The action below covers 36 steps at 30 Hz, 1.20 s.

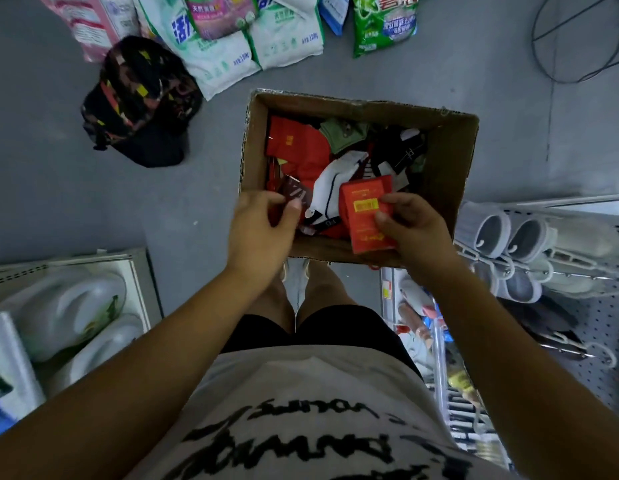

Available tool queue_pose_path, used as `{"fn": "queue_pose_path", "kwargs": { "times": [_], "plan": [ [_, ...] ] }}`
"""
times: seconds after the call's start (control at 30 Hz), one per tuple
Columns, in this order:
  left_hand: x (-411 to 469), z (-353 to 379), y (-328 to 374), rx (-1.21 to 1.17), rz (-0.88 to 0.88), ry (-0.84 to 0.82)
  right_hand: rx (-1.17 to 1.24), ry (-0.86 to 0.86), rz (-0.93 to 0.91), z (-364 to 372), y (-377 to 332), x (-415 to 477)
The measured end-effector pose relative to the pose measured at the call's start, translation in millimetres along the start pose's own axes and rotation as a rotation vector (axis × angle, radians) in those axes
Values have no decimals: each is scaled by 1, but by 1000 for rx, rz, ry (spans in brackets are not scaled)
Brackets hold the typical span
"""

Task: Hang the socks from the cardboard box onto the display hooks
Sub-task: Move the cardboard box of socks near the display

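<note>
Grey floor (58, 202) — left hand (263, 230) pinches dark pack (297, 189), right hand (417, 225) red pack (365, 216).

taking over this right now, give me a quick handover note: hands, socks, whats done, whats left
Left hand: pinches a dark pack at the box's near left corner.
Right hand: grips a red pack, lifted above the box's near edge.
Box: on the floor in front of the feet, with a loose pile of red, green, white and black socks.
Pegboard: at the right; in view it carries only slippers.
Done: no socks seen hanging.
Left: hang the two held packs, then the rest of the box.
</note>
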<state>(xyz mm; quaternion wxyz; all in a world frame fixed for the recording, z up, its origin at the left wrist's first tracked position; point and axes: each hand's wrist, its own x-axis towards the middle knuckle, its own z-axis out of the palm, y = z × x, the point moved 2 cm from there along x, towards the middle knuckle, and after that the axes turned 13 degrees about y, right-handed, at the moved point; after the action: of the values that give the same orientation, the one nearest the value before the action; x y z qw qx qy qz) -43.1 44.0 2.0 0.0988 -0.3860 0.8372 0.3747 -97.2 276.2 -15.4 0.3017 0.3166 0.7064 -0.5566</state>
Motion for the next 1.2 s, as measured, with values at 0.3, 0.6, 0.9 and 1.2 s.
{"fn": "queue_pose_path", "kwargs": {
  "times": [0.3, 0.6, 0.9, 1.2],
  "plan": [
    [-1, 5, -5, -388, -520, -334, -55, -121, -45, 68, 0, -14],
    [21, -37, -45, -104, -451, -185, -578, -96, -457, 120, -42, 72],
    [26, -36, -58, 55, -303, -86, -1043, -167, -528, 175, -43, 138],
    [14, -36, -68, 30, -316, -103, -935, -194, -435, 170, -19, 159]
  ]
}}
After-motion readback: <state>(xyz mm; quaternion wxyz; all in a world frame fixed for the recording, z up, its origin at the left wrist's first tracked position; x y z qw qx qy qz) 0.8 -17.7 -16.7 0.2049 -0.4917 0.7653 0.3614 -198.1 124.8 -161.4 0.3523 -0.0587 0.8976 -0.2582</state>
